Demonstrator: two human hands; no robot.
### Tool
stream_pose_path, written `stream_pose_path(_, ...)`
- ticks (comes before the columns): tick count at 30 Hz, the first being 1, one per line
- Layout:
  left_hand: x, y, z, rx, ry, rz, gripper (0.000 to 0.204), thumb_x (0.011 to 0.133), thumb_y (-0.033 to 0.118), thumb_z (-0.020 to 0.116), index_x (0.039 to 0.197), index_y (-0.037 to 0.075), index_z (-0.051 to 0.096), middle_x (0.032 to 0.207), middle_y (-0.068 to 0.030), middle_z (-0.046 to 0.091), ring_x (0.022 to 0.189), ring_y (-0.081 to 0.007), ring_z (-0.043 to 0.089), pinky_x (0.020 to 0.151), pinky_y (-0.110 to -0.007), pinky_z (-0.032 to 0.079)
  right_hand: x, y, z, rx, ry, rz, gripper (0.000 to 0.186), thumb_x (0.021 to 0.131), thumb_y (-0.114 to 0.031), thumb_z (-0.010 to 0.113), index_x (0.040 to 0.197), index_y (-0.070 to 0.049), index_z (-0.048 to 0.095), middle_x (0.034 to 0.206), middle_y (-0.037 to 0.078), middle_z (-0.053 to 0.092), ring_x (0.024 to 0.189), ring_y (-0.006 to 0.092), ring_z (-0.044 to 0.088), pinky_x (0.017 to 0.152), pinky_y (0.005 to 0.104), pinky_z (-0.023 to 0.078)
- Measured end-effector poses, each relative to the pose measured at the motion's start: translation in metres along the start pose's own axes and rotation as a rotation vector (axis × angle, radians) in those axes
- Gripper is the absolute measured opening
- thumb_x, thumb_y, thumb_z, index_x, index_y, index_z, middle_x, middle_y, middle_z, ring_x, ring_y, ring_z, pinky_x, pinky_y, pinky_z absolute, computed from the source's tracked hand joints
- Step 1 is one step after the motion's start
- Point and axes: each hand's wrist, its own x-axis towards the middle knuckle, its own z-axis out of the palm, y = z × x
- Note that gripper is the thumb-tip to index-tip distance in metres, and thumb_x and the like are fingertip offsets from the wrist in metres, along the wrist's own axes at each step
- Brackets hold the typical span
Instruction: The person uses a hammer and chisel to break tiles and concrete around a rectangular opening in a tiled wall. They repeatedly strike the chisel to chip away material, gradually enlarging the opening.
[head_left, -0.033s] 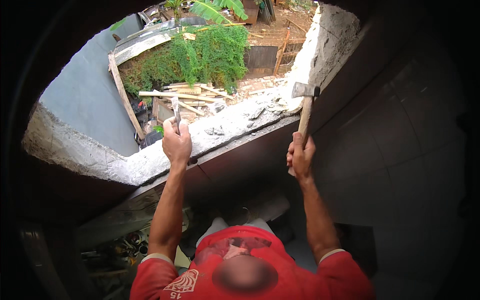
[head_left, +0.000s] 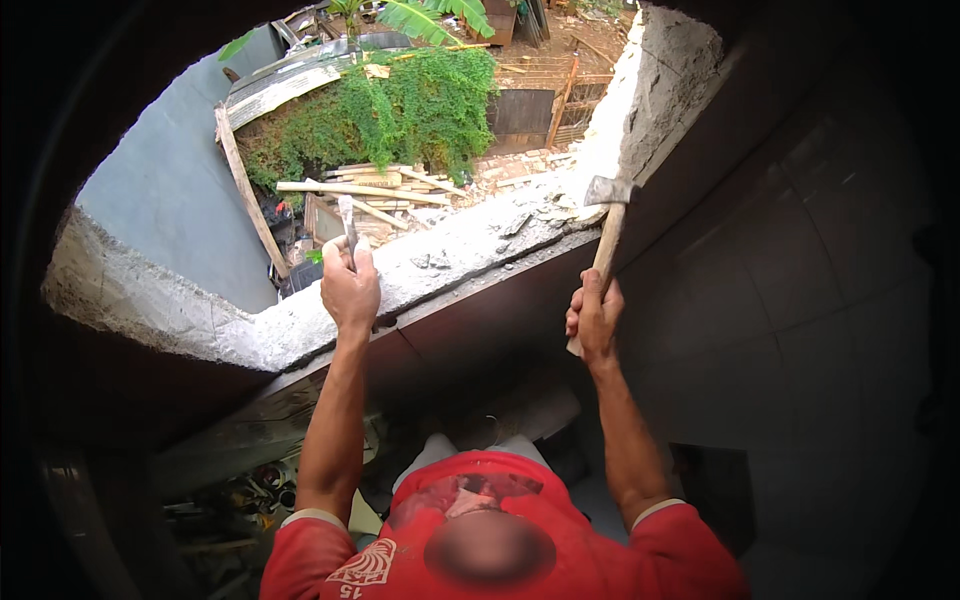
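My left hand (head_left: pixel 350 290) is closed around a chisel (head_left: pixel 348 220), whose pale, dusty end points up and away from me. In my right hand (head_left: pixel 597 315) is the wooden handle of a hammer (head_left: pixel 612 235); its grey metal head is at the top, near the right end of the ledge. The two tools are apart. Below the chisel hand and between the hands runs a rough, broken masonry ledge (head_left: pixel 400 275), the lower edge of a wall opening. Loose grey chips (head_left: pixel 430 262) lie on it.
A ragged concrete side (head_left: pixel 672 75) bounds the opening on the right. Outside, far below, are stacked timber (head_left: pixel 385 195), green creepers (head_left: pixel 420 110) and a grey wall (head_left: pixel 180 190). Dark wall panels (head_left: pixel 800 270) stand to my right. Assorted clutter (head_left: pixel 255 495) lies at lower left.
The hammer and my right hand have shifted slightly left, with the hammer head a little lower. My left hand and the chisel have moved a touch left.
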Motion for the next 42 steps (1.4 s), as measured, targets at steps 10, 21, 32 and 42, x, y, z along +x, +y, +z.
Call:
stream_pose_path(10, 0.008, -0.037, -0.040, -0.092, 0.018, -0.033, 0.032, 0.097, 0.023, 0.062, 0.115, -0.003, 0.058, 0.061, -0.0072, 0.063, 0.056, -0.0183, 0.060, 0.062, -0.035, 0.048, 0.005, 0.027, 0.087, 0.020, 0.206, 0.089, 0.025, 0.100, -0.023, 0.053, 0.095, -0.003, 0.039, 0.067, 0.002, 0.044, 0.043, 0.0097, 0.045, 0.035, 0.0287, 0.040)
stream_pose_path(21, 0.008, -0.052, -0.041, -0.211, -0.050, -0.007, 0.028, 0.098, 0.021, 0.060, 0.114, -0.001, 0.059, 0.063, -0.0058, 0.064, 0.058, -0.0153, 0.061, 0.061, -0.033, 0.048, 0.027, 0.001, 0.154, -0.362, 0.090, 0.031, 0.029, 0.092, -0.018, 0.058, 0.099, 0.010, 0.050, 0.067, 0.010, 0.058, 0.046, 0.0149, 0.056, 0.037, 0.0313, 0.047)
stream_pose_path(32, 0.004, -0.050, -0.042, -0.145, -0.041, 0.055, 0.027, 0.096, 0.017, 0.058, 0.117, 0.000, 0.058, 0.065, -0.0074, 0.065, 0.060, -0.0188, 0.064, 0.063, -0.035, 0.050, -0.021, 0.012, 0.165, -0.549, 0.139, 0.100, 0.039, 0.096, -0.022, 0.056, 0.114, 0.010, 0.043, 0.084, 0.030, 0.067, 0.059, 0.0364, 0.070, 0.050, 0.0438, 0.057)
stream_pose_path(42, 0.003, -0.050, -0.045, -0.263, -0.093, 0.041, 0.026, 0.098, 0.018, 0.057, 0.115, -0.002, 0.056, 0.063, -0.0062, 0.064, 0.056, -0.0135, 0.060, 0.058, -0.030, 0.048, -0.051, 0.050, 0.171, -0.442, 0.197, -0.115, 0.043, 0.097, -0.031, 0.059, 0.106, 0.009, 0.044, 0.068, 0.013, 0.058, 0.045, 0.0197, 0.058, 0.041, 0.0351, 0.051)
